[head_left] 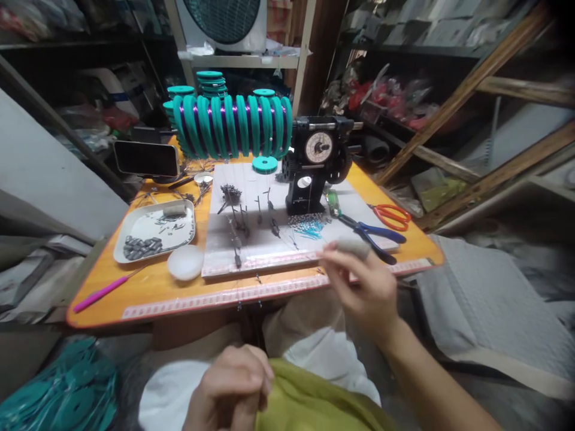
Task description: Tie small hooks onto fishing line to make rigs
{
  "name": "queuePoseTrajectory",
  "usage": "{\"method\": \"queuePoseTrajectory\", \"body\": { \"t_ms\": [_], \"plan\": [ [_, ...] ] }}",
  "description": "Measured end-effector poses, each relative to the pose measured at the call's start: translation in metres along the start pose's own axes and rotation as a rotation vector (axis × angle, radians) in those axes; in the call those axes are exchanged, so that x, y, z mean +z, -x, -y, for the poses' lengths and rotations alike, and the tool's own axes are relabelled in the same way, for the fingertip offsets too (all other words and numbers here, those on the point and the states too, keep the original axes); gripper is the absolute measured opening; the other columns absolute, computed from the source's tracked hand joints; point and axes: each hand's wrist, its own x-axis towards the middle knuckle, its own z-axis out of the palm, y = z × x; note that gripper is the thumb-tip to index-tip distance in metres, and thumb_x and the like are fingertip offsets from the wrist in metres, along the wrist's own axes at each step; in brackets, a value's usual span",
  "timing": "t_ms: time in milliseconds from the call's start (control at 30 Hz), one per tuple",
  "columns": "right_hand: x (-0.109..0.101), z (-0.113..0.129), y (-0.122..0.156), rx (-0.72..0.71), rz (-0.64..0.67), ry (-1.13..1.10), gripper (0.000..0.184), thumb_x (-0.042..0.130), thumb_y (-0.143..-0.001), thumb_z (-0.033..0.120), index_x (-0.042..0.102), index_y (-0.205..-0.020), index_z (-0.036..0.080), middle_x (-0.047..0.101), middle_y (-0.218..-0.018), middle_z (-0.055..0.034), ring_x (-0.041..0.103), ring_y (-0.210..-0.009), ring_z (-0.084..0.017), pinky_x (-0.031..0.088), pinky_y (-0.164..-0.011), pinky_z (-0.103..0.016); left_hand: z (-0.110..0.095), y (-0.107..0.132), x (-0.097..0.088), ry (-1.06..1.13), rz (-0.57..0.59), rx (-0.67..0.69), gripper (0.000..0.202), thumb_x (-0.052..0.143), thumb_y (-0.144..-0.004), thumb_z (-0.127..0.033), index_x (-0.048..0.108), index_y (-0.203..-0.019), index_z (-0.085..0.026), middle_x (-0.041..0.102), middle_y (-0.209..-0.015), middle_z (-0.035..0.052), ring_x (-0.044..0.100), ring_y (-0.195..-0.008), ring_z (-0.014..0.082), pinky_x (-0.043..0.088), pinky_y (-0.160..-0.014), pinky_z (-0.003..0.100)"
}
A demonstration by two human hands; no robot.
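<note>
My right hand [359, 287] is raised above the table's front right edge, thumb and fingertips pinched together. A grey cover [354, 246] wraps one finger; whatever the pinch holds is too fine to make out. Low in front of my body, my left hand [229, 383] has its fingers curled closed, and their contents are hidden. Close to the right hand, small pieces with blue tips [309, 228] lie on a white board [269, 260]. Thin lines with dark weights [275, 227] run down the board and over the front edge.
A black winding machine [309, 179] carries a row of green spools [233, 127]. Blue-handled pliers [372, 233] and red-handled scissors [393, 215] lie right. A white tray [179, 239] of grey weights [142, 246], a white bowl [185, 262], a pink-handled tool [101, 294] and a phone [147, 158] are left.
</note>
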Motion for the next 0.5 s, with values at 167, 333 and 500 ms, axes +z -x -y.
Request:
{"method": "queuePoseTrajectory", "body": {
  "t_ms": [167, 333, 500],
  "plan": [
    [-0.003, -0.042, -0.039, 0.115, 0.26, 0.266, 0.006, 0.065, -0.089, 0.022, 0.069, -0.091, 0.018, 0.065, -0.101, -0.0124, 0.057, -0.1, -0.03, 0.051, -0.089, -0.051, 0.006, -0.003, -0.011, -0.144, -0.074, -0.088, 0.015, 0.061, -0.089, -0.009, 0.068, -0.092, -0.021, 0.062, -0.068, 0.0009, 0.061, -0.065, 0.0144, 0.053, -0.06, 0.026],
    [0.016, -0.046, -0.049, 0.117, 0.312, 0.266, 0.005, 0.066, -0.087, 0.021, 0.069, -0.086, 0.017, 0.062, -0.096, -0.0126, 0.054, -0.099, -0.031, 0.049, -0.088, -0.049, 0.004, -0.004, -0.018, -0.157, -0.118, -0.134, 0.014, 0.061, -0.088, -0.009, 0.068, -0.091, -0.021, 0.062, -0.069, 0.001, 0.061, -0.066, 0.0136, 0.053, -0.062, 0.023],
    [0.017, -0.046, -0.048, 0.103, 0.267, 0.261, 0.01, 0.059, -0.092, 0.018, 0.067, -0.087, 0.019, 0.062, -0.098, -0.0118, 0.055, -0.1, -0.03, 0.049, -0.086, -0.046, 0.005, -0.004, -0.016, -0.144, -0.08, -0.159, 0.017, 0.058, -0.091, -0.009, 0.066, -0.097, -0.023, 0.062, -0.073, 0.0009, 0.061, -0.068, 0.0128, 0.05, -0.056, 0.018]
  ]
}}
